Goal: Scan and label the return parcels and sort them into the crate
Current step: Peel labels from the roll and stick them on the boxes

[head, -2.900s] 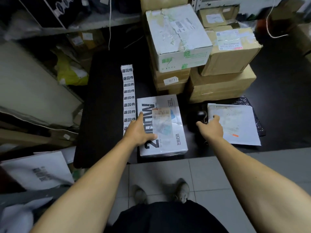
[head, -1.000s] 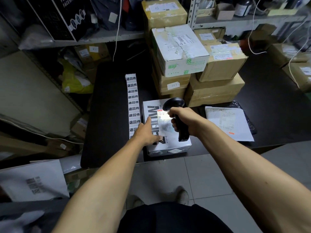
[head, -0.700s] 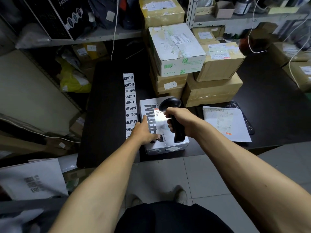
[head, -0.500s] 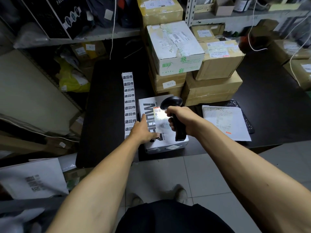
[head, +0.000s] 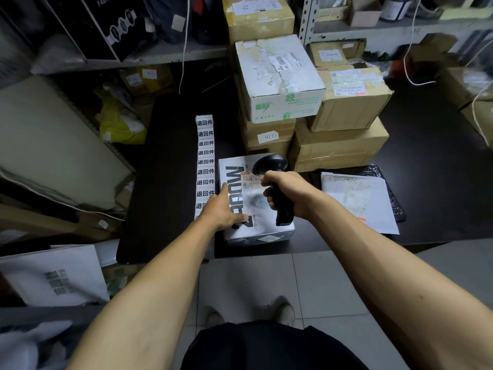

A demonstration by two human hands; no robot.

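A white parcel box (head: pixel 269 232) with large black lettering and a shipping label lies at the front edge of the black table (head: pixel 170 166). My left hand (head: pixel 222 209) rests flat on the box's left side, fingers straight. My right hand (head: pixel 286 192) grips the handle of a black barcode scanner (head: pixel 270 162), whose head points down at the label on the box. A strip of white labels with black characters (head: pixel 205 161) lies on the table just left of the box. No crate is in view.
Stacked cardboard boxes (head: pixel 338 145) and a white carton (head: pixel 277 76) stand behind the parcel. A white mailer bag (head: pixel 360 204) lies to the right on a black bag. Shelving with clutter fills the back and left. White bags (head: pixel 53 276) lie at lower left.
My right hand picked the scanner up from the table and brought it over the box. The bright scan light on the label has gone out. My left hand stays on the box.
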